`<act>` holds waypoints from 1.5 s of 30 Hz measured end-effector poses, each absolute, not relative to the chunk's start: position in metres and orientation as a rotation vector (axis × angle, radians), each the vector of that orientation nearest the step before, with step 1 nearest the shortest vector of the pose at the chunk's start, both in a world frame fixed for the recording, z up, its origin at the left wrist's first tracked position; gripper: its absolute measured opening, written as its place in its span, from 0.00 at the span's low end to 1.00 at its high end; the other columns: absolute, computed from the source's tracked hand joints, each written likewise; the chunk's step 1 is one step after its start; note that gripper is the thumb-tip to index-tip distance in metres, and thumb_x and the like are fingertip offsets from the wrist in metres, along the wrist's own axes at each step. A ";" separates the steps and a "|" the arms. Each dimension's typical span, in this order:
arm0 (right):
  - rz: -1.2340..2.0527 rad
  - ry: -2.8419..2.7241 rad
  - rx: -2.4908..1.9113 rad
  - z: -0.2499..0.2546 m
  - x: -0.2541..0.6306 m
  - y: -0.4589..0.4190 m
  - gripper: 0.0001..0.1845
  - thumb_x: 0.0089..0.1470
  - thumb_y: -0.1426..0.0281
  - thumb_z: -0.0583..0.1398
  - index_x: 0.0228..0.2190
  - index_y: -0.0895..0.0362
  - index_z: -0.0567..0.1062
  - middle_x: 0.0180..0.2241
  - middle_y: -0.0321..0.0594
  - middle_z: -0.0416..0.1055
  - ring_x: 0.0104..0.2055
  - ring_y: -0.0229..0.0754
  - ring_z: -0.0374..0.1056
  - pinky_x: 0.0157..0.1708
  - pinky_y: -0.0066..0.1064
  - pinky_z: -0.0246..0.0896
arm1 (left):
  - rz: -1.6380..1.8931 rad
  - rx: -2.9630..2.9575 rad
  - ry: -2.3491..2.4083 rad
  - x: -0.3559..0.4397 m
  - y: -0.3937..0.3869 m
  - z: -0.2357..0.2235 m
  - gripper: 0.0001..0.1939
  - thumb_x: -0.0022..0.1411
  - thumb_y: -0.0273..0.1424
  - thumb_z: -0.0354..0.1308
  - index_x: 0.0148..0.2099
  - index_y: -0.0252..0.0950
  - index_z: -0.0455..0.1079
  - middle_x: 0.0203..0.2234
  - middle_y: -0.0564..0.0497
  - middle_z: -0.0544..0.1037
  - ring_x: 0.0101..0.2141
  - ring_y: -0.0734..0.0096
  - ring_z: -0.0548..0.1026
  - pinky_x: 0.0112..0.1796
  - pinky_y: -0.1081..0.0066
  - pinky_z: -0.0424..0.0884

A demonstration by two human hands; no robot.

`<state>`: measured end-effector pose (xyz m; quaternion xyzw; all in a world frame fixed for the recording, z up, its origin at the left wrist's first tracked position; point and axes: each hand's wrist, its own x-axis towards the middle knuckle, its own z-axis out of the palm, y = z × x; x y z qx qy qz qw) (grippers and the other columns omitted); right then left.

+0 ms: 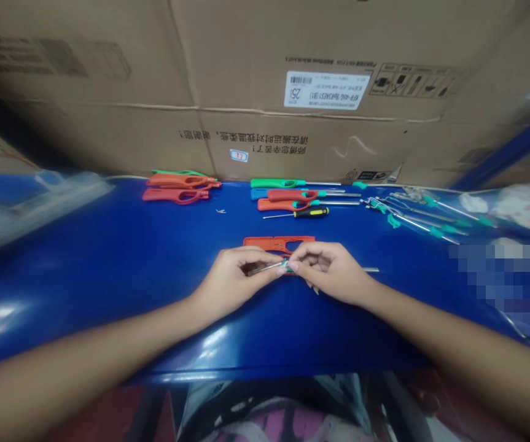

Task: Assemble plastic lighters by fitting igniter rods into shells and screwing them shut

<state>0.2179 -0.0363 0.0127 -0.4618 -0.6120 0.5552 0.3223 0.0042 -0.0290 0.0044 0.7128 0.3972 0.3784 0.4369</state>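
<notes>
My left hand (232,273) is closed, its fingers curled round a thin greyish rod-like lighter part (267,267). My right hand (333,267) pinches at a small teal-and-white lighter part (287,265), and the fingertips of both hands nearly meet there. Past the right hand a metal tube end (371,269) sticks out, its other end hidden by the hand. Just beyond my fingers lies an orange lighter shell half (265,241) with a trigger opening. Some red-orange edge shows beneath the fingertips, mostly covered.
Behind are a black-and-yellow screwdriver (311,212), several assembled lighters (283,195) and stacked orange and red handle shells (177,195). Metal tubes with teal ends (424,224) lie to the right. A clear plastic bag (29,209) is at left. Cardboard (246,67) walls the blue table's (154,245) back.
</notes>
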 end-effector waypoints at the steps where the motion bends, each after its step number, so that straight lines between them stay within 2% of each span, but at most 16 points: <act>1: 1.465 -1.600 -1.211 0.013 0.218 -0.036 0.21 0.49 0.53 0.68 0.31 0.59 0.74 0.18 0.30 0.66 0.18 0.31 0.61 0.19 0.25 0.59 | 0.942 1.773 0.993 0.004 -0.029 0.004 0.08 0.59 0.33 0.67 0.40 0.36 0.82 0.33 0.49 0.84 0.30 0.71 0.79 0.32 0.74 0.74; 7: 1.488 -1.584 -1.219 0.014 0.219 -0.036 0.22 0.49 0.52 0.68 0.32 0.59 0.75 0.18 0.31 0.67 0.18 0.32 0.62 0.18 0.25 0.59 | 0.929 1.771 1.001 0.004 -0.028 0.003 0.08 0.59 0.34 0.67 0.40 0.37 0.82 0.33 0.48 0.84 0.30 0.70 0.79 0.31 0.74 0.73; 12: 1.437 -1.612 -1.239 0.017 0.215 -0.038 0.20 0.50 0.54 0.68 0.29 0.59 0.75 0.23 0.34 0.69 0.19 0.30 0.62 0.18 0.24 0.57 | 0.928 1.832 1.001 0.004 -0.029 0.002 0.08 0.60 0.33 0.67 0.40 0.37 0.83 0.31 0.50 0.83 0.27 0.74 0.76 0.28 0.75 0.69; 19: 1.448 -1.661 -1.208 0.015 0.218 -0.038 0.20 0.53 0.53 0.65 0.31 0.59 0.75 0.22 0.33 0.68 0.20 0.32 0.63 0.19 0.25 0.60 | 0.929 1.948 0.963 0.001 -0.026 0.008 0.08 0.61 0.32 0.66 0.41 0.37 0.82 0.32 0.48 0.84 0.28 0.71 0.78 0.29 0.75 0.71; 21: 1.391 -1.730 -1.211 0.014 0.220 -0.037 0.17 0.57 0.56 0.62 0.33 0.59 0.76 0.23 0.35 0.69 0.20 0.32 0.63 0.20 0.26 0.59 | 0.881 2.033 0.936 -0.003 -0.024 0.013 0.09 0.62 0.32 0.65 0.43 0.38 0.82 0.34 0.48 0.84 0.30 0.70 0.79 0.31 0.74 0.73; 23: 1.180 -1.865 -1.217 0.013 0.223 -0.036 0.14 0.61 0.60 0.60 0.36 0.59 0.78 0.28 0.39 0.72 0.23 0.33 0.62 0.21 0.26 0.58 | 0.829 2.106 0.934 -0.008 -0.020 0.018 0.09 0.62 0.32 0.64 0.45 0.38 0.81 0.36 0.49 0.84 0.32 0.70 0.79 0.33 0.74 0.74; 26: 0.739 -2.092 -1.143 0.013 0.228 -0.033 0.10 0.62 0.67 0.58 0.39 0.58 0.79 0.34 0.41 0.74 0.26 0.34 0.62 0.25 0.28 0.59 | 0.750 2.214 0.991 -0.016 -0.015 0.025 0.08 0.63 0.33 0.64 0.43 0.38 0.80 0.34 0.50 0.83 0.31 0.71 0.78 0.33 0.75 0.72; 29: 0.520 -2.223 -1.029 0.013 0.231 -0.032 0.10 0.63 0.71 0.57 0.43 0.57 0.77 0.38 0.43 0.74 0.34 0.39 0.67 0.36 0.33 0.65 | 0.662 2.338 1.032 -0.020 -0.012 0.028 0.06 0.63 0.33 0.64 0.41 0.38 0.80 0.32 0.51 0.81 0.31 0.70 0.77 0.33 0.74 0.71; 32: 0.459 -2.317 -0.979 0.014 0.231 -0.032 0.11 0.63 0.72 0.56 0.45 0.57 0.76 0.42 0.47 0.73 0.45 0.46 0.67 0.45 0.40 0.66 | 0.589 2.429 1.017 -0.022 -0.010 0.026 0.05 0.64 0.31 0.63 0.42 0.39 0.79 0.33 0.50 0.82 0.36 0.66 0.77 0.37 0.70 0.70; 36: 0.405 -2.419 -0.982 0.014 0.231 -0.033 0.13 0.63 0.72 0.57 0.48 0.56 0.75 0.47 0.47 0.71 0.51 0.47 0.64 0.53 0.44 0.63 | 0.529 2.494 1.000 -0.021 -0.009 0.024 0.05 0.64 0.32 0.63 0.42 0.40 0.79 0.36 0.50 0.82 0.40 0.63 0.76 0.41 0.67 0.69; 41: 0.316 -2.471 -0.990 0.011 0.234 -0.033 0.18 0.63 0.70 0.57 0.53 0.53 0.73 0.53 0.47 0.67 0.56 0.49 0.62 0.57 0.47 0.61 | 0.429 2.519 1.110 -0.023 -0.010 0.034 0.09 0.61 0.37 0.66 0.43 0.42 0.78 0.35 0.52 0.80 0.38 0.64 0.76 0.37 0.69 0.68; 45: 0.287 -2.582 -0.966 0.012 0.235 -0.034 0.21 0.64 0.67 0.57 0.58 0.50 0.71 0.59 0.47 0.64 0.60 0.50 0.59 0.59 0.50 0.59 | 0.283 2.554 1.173 -0.026 -0.012 0.039 0.06 0.64 0.35 0.63 0.43 0.43 0.79 0.38 0.54 0.81 0.37 0.66 0.78 0.34 0.70 0.68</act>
